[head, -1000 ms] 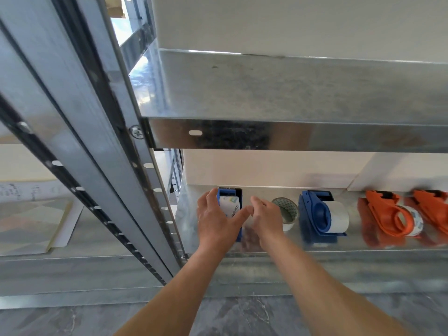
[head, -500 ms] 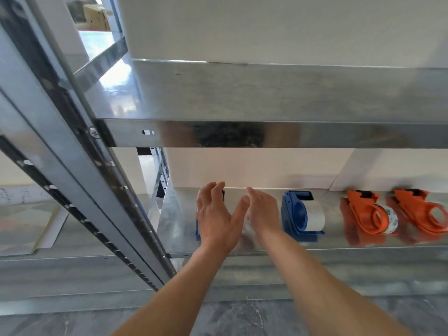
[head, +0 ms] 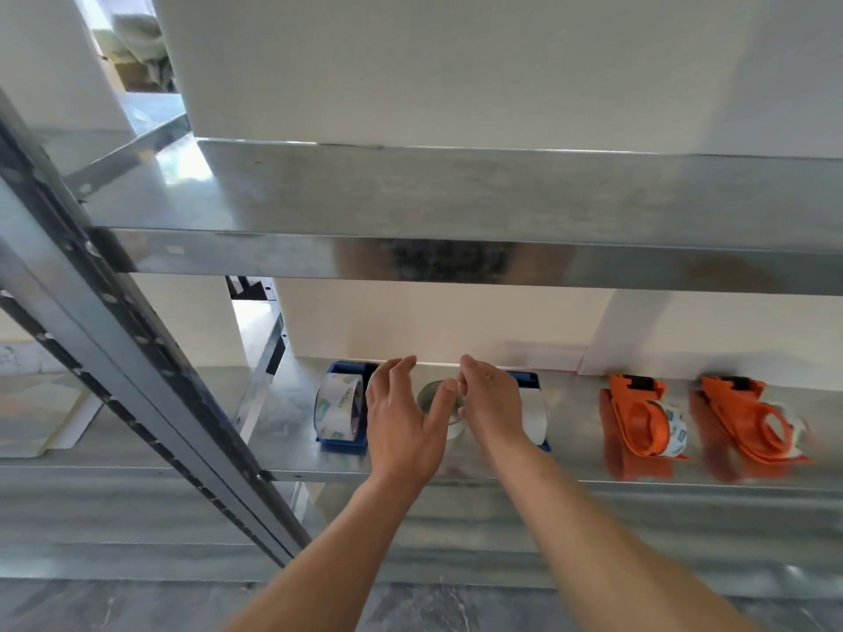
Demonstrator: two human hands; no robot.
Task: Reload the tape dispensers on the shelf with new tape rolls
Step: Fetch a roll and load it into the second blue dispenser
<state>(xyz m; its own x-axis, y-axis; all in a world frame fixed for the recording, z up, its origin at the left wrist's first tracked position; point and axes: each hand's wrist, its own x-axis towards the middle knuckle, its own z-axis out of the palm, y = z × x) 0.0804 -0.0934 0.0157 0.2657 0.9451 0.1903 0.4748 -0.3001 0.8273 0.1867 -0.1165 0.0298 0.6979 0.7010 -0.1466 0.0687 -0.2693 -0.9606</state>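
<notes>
Galvanised steel shelving fills the head view, dull grey and faintly mirror-like, with a plain white wall (head: 456,321) behind. On the lower shelf (head: 570,449) a blue dispenser (head: 340,412) stands at the left, loaded with a glossy printed roll. A loose tape roll (head: 433,396), a clear shiny ring, sits just beside it. The left hand (head: 403,431) and right hand (head: 492,405) hover on either side of that ring, fingers apart and relaxed, clamped on nothing; whether a thumb touches it cannot be told. Partly hidden behind the right hand, a second blue dispenser (head: 534,410) carries a white roll. Two orange dispensers (head: 643,421) of hard moulded plastic with open loops stand farther right. Judging from this, the slick ring could skid or roll on the smooth metal if nudged off-centre, and the right wrist could knock the dispenser behind it
</notes>
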